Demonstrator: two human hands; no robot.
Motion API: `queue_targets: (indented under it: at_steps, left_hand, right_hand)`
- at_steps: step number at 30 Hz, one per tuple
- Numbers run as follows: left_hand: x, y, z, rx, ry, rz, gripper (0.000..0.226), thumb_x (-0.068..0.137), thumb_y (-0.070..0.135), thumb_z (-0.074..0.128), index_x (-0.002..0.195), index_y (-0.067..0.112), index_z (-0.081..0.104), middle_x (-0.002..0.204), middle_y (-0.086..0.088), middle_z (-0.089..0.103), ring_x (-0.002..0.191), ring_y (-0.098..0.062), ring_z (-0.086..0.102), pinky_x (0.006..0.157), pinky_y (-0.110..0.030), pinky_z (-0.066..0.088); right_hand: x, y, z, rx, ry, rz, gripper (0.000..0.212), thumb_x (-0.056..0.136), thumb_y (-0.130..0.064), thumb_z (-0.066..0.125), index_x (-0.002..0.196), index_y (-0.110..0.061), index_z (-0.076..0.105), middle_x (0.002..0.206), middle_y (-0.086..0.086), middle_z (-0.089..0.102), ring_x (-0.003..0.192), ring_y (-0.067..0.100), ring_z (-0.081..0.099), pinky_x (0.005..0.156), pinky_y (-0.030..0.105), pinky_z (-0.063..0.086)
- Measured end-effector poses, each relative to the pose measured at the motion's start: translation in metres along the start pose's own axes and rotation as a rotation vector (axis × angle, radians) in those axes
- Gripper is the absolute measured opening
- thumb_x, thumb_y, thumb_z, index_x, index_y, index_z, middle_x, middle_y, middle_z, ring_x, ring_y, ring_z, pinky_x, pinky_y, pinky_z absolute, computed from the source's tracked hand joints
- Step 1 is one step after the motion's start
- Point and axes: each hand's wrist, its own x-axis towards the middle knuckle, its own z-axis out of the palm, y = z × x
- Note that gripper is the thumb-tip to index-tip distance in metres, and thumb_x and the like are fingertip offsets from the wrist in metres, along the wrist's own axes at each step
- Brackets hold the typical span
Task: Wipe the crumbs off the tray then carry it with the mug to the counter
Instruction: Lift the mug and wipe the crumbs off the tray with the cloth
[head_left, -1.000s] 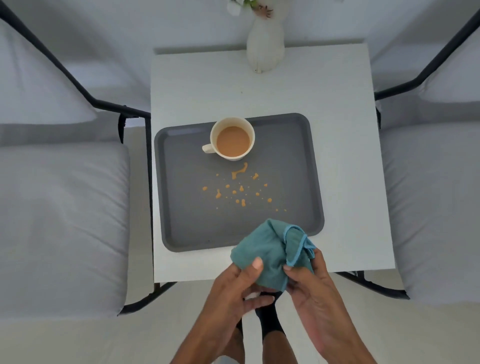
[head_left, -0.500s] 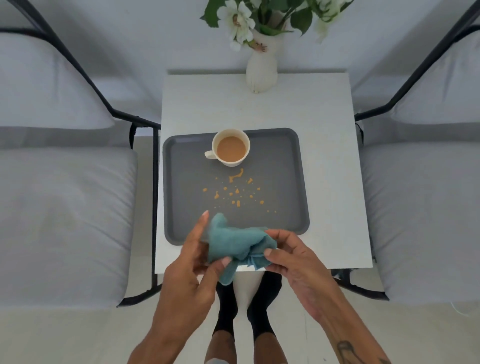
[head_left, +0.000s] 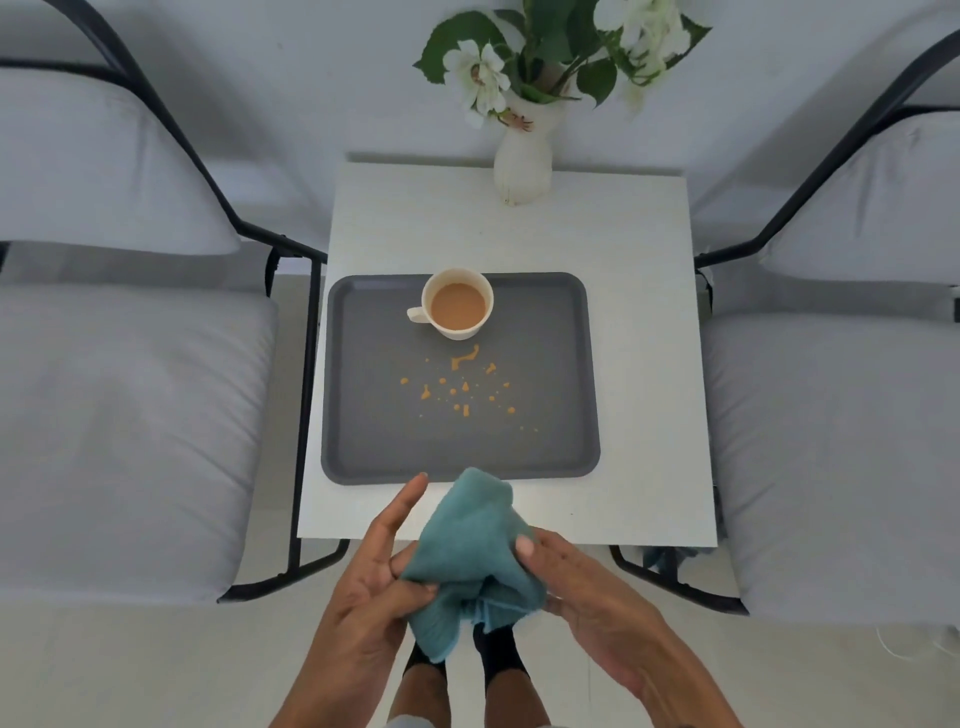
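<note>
Cloth (head_left: 470, 551) hides right hand (head_left: 582, 597) fingers, only thumb shows; left hand (head_left: 374, 587) fingers partly behind it too. Forearms cut by bottom edge. Chairs (head_left: 119, 415) cut at both sides. Flowers (head_left: 550, 57) cropped at top. Feet (head_left: 493, 652) partly behind cloth. Dark thing under table's (head_left: 649, 322) right corner unclear.

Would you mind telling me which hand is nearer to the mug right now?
Left. The left hand reaches its index finger almost to the tray's near edge, below the mug; the right hand sits lower and further right.
</note>
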Motion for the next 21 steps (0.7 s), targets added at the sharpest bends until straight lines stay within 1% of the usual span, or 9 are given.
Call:
queue_targets:
  at_steps: [3,5,7,10,13,16,18,19,21]
  left_hand:
    - [-0.005,-0.002,0.0,-0.057,-0.027,-0.02,0.083,0.064,-0.011,0.057,0.137,0.029,0.06,0.093,-0.027,0.068,0.087,-0.031,0.068,0.083,-0.034,0.059]
    - [-0.008,0.0,-0.001,0.017,-0.065,-0.045,0.085,0.063,-0.009,0.059,0.139,0.027,0.058,0.106,-0.031,0.068,0.097,-0.035,0.065,0.089,-0.035,0.056]
    - [-0.012,0.006,0.0,0.179,-0.107,-0.056,0.082,0.065,0.0,0.069,0.139,0.031,0.056,0.109,-0.033,0.067,0.102,-0.033,0.066,0.087,-0.033,0.055]
    - [-0.014,0.015,0.006,0.614,-0.075,0.009,0.054,0.073,0.038,0.086,0.122,0.047,0.065,0.101,-0.001,0.078,0.097,-0.01,0.07,0.088,-0.026,0.05]
    - [-0.012,0.019,0.011,0.894,0.095,0.273,0.017,0.077,0.048,0.075,0.095,0.047,0.077,0.095,0.016,0.075,0.092,-0.004,0.065,0.081,-0.022,0.049]
    - [-0.012,0.019,0.01,0.896,0.207,0.505,0.013,0.085,0.04,0.074,0.097,0.036,0.078,0.115,0.023,0.07,0.116,-0.008,0.063,0.097,-0.041,0.052]
    - [-0.016,0.02,0.009,0.803,0.278,0.545,0.019,0.087,0.048,0.066,0.101,0.036,0.073,0.128,0.021,0.067,0.129,-0.016,0.057,0.103,-0.058,0.047]
    - [-0.018,0.023,0.009,0.76,0.289,0.563,0.025,0.088,0.055,0.063,0.103,0.037,0.071,0.129,0.016,0.068,0.128,-0.018,0.059,0.102,-0.058,0.048]
    - [-0.023,0.026,0.008,0.739,0.254,0.622,0.03,0.089,0.059,0.061,0.106,0.035,0.069,0.115,0.013,0.074,0.11,-0.011,0.069,0.095,-0.035,0.056]
  right_hand:
    - [-0.001,-0.003,-0.004,0.04,-0.107,-0.086,0.072,0.064,-0.062,0.08,0.123,-0.023,0.067,0.127,0.004,0.068,0.124,0.02,0.059,0.115,0.041,0.035]
    - [-0.002,-0.009,-0.003,-0.003,-0.138,-0.145,0.06,0.066,-0.055,0.082,0.118,-0.03,0.069,0.122,0.0,0.071,0.118,0.015,0.063,0.104,0.031,0.046]
    - [-0.002,-0.016,-0.001,-0.066,-0.1,-0.245,0.047,0.071,-0.044,0.083,0.115,-0.033,0.07,0.118,-0.002,0.073,0.111,0.013,0.067,0.095,0.03,0.053]
    - [-0.008,-0.03,0.002,-0.283,0.006,-0.462,0.032,0.08,-0.041,0.074,0.111,-0.032,0.069,0.115,-0.004,0.072,0.109,0.016,0.067,0.096,0.039,0.054]
    - [-0.019,-0.041,0.006,-0.455,0.091,-0.657,0.021,0.088,-0.033,0.07,0.109,-0.033,0.069,0.114,-0.009,0.071,0.111,0.011,0.065,0.09,0.029,0.055]
    - [-0.031,-0.047,0.007,-0.578,0.206,-0.84,0.023,0.087,-0.033,0.069,0.11,-0.032,0.066,0.129,-0.018,0.064,0.138,0.005,0.044,0.111,0.033,0.037]
    - [-0.041,-0.053,0.008,-0.54,0.253,-0.911,0.02,0.088,-0.032,0.07,0.105,-0.039,0.063,0.121,-0.021,0.068,0.133,-0.002,0.048,0.116,0.033,0.034]
    - [-0.045,-0.056,0.008,-0.522,0.276,-0.934,0.019,0.088,-0.034,0.07,0.102,-0.042,0.061,0.114,-0.024,0.071,0.127,-0.006,0.052,0.114,0.028,0.036]
    - [-0.051,-0.058,0.01,-0.518,0.307,-0.973,0.017,0.086,-0.038,0.068,0.098,-0.043,0.058,0.103,-0.027,0.07,0.117,-0.009,0.057,0.101,0.016,0.044]
